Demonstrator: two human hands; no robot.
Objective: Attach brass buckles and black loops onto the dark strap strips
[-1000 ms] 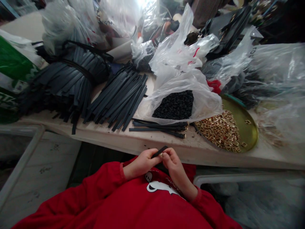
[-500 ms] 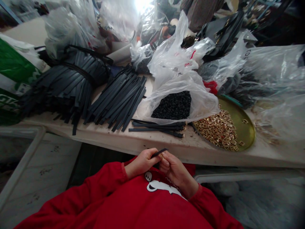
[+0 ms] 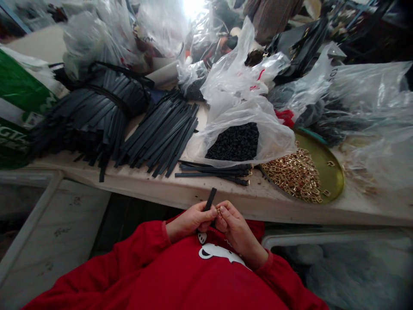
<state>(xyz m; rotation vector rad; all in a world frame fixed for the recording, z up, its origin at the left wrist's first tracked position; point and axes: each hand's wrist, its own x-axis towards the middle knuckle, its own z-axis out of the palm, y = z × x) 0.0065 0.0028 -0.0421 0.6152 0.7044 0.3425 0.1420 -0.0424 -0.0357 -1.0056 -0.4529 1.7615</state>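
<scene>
1. Left hand (image 3: 191,218): fingers closed on a black strap (image 3: 211,198), whose free end points up and away from the body. Strap located in front of the red sweatshirt (image 3: 161,275), just short of the table edge (image 3: 155,186).
2. Right hand (image 3: 238,229): thumb and fingers pinching a small gold fitting (image 3: 219,210) beside the left thumb. Whether strap and fitting are joined: cannot tell; fingers cover the contact.
3. Judged good practice: grip the strap close to the fitting, so that the short length between stays stiff and does not twist.
4. Fitting best held by its rim, opening unblocked, strap lying flat and square to it.
5. Nearby: finished-looking straps (image 3: 211,175) lie on the table, gold fittings at one end; likely a useful check for orientation.
</scene>
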